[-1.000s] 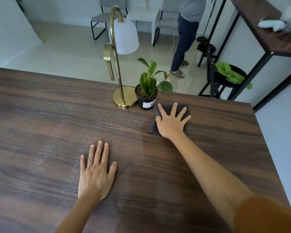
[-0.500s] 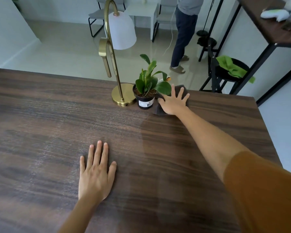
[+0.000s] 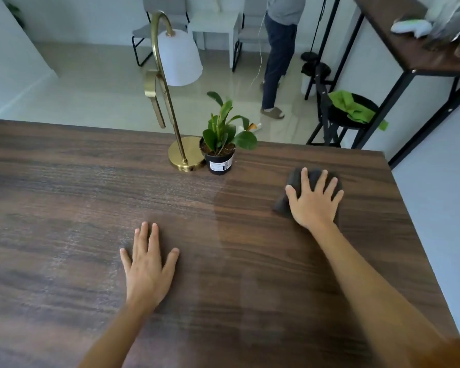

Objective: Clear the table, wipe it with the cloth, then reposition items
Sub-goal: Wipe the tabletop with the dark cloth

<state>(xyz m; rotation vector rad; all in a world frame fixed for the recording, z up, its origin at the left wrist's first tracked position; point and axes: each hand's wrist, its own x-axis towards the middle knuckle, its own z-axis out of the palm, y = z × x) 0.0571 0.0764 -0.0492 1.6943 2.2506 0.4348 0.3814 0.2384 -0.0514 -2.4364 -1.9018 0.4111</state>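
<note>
Wood grain runs across the table [image 3: 64, 208], where the left hand [image 3: 148, 264] lies flat at 6 o'clock with fingers apart, likely bracing the lean. At 3 o'clock the right hand [image 3: 314, 200] presses spread fingers on the dark cloth [image 3: 282, 204], gripping nothing. Half a second earlier it wiped beside the plant [image 3: 219, 144] and lamp [image 3: 186, 154] at 12.

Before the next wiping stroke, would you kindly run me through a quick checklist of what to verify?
1. Right hand flat on the dark cloth: ok.
2. Left hand braced flat on the table: ok.
3. Potted plant upright, clear of the cloth: ok.
4. Lamp base standing beside the pot: ok.
5. Left part of the table wiped: not ok, it looks dusty.
6. Cloth damp enough: cannot tell.
</note>
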